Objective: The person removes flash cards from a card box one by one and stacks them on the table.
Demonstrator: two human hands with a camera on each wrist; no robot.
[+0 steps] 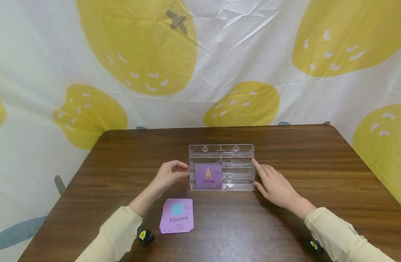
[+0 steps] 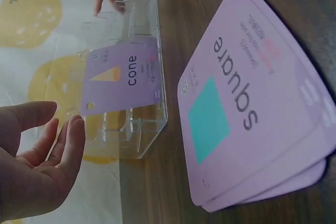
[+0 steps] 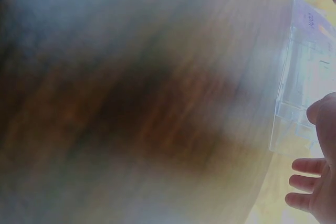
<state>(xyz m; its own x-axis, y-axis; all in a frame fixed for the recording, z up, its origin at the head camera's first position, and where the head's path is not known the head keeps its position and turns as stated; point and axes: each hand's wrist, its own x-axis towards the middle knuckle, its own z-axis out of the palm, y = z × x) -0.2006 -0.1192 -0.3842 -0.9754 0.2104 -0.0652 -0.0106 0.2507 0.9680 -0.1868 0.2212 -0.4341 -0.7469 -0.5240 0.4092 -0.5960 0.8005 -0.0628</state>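
Observation:
A clear plastic card rack [image 1: 238, 174] with tiered pockets in two columns stands on the table. In its lower left pocket sits a purple card [image 1: 208, 177] printed "cone" with a yellow cone. My left hand [image 1: 170, 176] is at the rack's left side, fingers loosely bent and nothing held between them. At the right side, my right hand [image 1: 277, 185] has its fingers extended, fingertips right at the rack's edge. Closer to me lies a stack of purple cards [image 2: 252, 98], the top one reading "square" with a turquoise square.
The brown wooden table [image 1: 236, 225] ends at the back against a white cloth [image 1: 161, 112] with large yellow fruit prints. Small black devices with yellow-green marks hang under both sleeves, one at the left cuff [image 1: 131, 225].

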